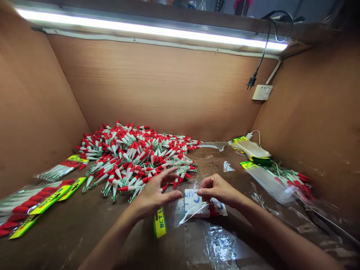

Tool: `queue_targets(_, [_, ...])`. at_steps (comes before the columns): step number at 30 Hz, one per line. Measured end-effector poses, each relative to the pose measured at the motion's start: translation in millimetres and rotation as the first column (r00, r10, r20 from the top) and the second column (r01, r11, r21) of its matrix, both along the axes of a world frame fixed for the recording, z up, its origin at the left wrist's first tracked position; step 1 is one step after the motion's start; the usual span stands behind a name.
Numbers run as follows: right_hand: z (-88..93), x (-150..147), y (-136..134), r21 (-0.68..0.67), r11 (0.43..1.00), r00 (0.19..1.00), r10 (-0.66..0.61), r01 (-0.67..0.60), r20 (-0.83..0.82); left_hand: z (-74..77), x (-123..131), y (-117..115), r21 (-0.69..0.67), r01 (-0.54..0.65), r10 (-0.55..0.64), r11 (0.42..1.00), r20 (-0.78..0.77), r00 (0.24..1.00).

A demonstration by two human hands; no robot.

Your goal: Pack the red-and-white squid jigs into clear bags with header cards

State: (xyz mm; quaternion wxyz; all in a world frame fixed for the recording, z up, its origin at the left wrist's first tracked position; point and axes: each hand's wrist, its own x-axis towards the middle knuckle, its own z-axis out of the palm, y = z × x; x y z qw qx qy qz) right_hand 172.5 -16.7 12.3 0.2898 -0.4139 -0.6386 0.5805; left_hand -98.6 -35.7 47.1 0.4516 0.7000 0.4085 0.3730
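Note:
A clear plastic bag (179, 214) with a yellow header card (160, 224) lies flat in front of me, its header to the left. Beside and partly under its clear film is a white piece (194, 208) printed in blue and red. My right hand (221, 190) is closed, thumb and forefinger pinched at the bag's right end, over the white piece. Above the bag's left part, my left hand (154, 193) is open, thumb and fingers apart. Just beyond it is a big heap of red-and-white fishing lures (135, 150) with green hooks.
Filled lure packs (36, 202) lie at left. At right are stacked empty bags (250, 146), more bags (267, 183) and loose lures (300, 183). A plug (251, 80) hangs near the wall socket (262, 92). Wood panels enclose three sides, under a tube light (152, 30).

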Motion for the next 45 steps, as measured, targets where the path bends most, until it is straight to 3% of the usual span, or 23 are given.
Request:
queue_targets(3, [-1.3, -2.5, 0.5, 0.032, 0.999, 1.0, -0.019, 0.019, 0.002, -18.7, 8.1, 0.7, -0.056, 0.05, -0.057, 0.997, -0.127, 0.99])
queue_targets(6, [4.2, 6.5, 6.3, 0.188, 0.98, 0.997, -0.069, 0.062, 0.033, -26.3, 6.2, 5.9, -0.093, 0.011, -0.024, 0.996, -0.136, 0.99])
queue_targets(9, [9.1, 17.9, 6.6, 0.372, 0.928, 0.975, -0.051, -0.034, 0.218, -20.4, -3.2, 11.0, 0.064, -0.118, 0.129, 0.991, -0.192, 0.973])
queue_targets(13, [4.8, 7.0, -12.3, 0.441, 0.829, 0.861, 0.092, -0.345, 0.5, -11.7, -9.0, 8.7, 0.317, -0.25, 0.348, 0.915, -0.304, 0.887])
queue_targets(18, [5.2, -23.1, -36.3, 0.526, 0.713, 0.789, 0.062, -0.464, 0.612, -12.8, -1.3, -0.4, 0.531, -0.212, 0.444, 0.82, -0.357, 0.822])
queue_targets(23, [21.9, -10.4, -50.9, 0.518, 0.658, 0.773, 0.158, -0.546, 0.615, -17.4, 3.1, -4.8, 0.662, -0.105, 0.439, 0.742, -0.362, 0.822])
queue_targets(27, [21.5, 7.1, -79.0, 0.533, 0.696, 0.797, 0.095, -0.481, 0.596, -23.1, 6.2, -7.2, 0.767, -0.012, 0.457, 0.642, -0.369, 0.809])
queue_targets(32, [-10.0, 34.7, -106.2, 0.646, 0.726, 0.748, -0.287, -0.238, 0.598, -31.4, 13.6, -9.4, 0.792, 0.112, 0.409, 0.6, -0.424, 0.808])
queue_targets(35, [-36.7, 60.7, -109.0, 0.752, 0.656, 0.621, -0.566, -0.06, 0.543, -32.0, 17.7, -11.5, 0.793, 0.15, 0.403, 0.59, -0.451, 0.796])
queue_targets(38, [-55.5, 86.0, -110.8, 0.838, 0.544, 0.406, -0.776, 0.043, 0.483, -28.5, 20.0, -14.8, 0.8, 0.161, 0.42, 0.578, -0.46, 0.782])
queue_targets(39, [-58.9, 93.4, -112.3, 0.842, 0.537, 0.343, -0.802, 0.056, 0.489, -27.2, 20.4, -16.0, 0.796, 0.165, 0.421, 0.582, -0.468, 0.777])
queue_targets(42, [-62.5, 111.8, -118.6, 0.792, 0.602, 0.241, -0.787, 0.1, 0.567, -26.0, 21.5, -19.5, 0.786, 0.178, 0.41, 0.593, -0.484, 0.773])
queue_targets(45, [-57.9, 121.6, -121.6, 0.74, 0.66, 0.306, -0.736, 0.127, 0.604, -30.5, 24.6, -21.9, 0.792, 0.211, 0.401, 0.573, -0.495, 0.771])
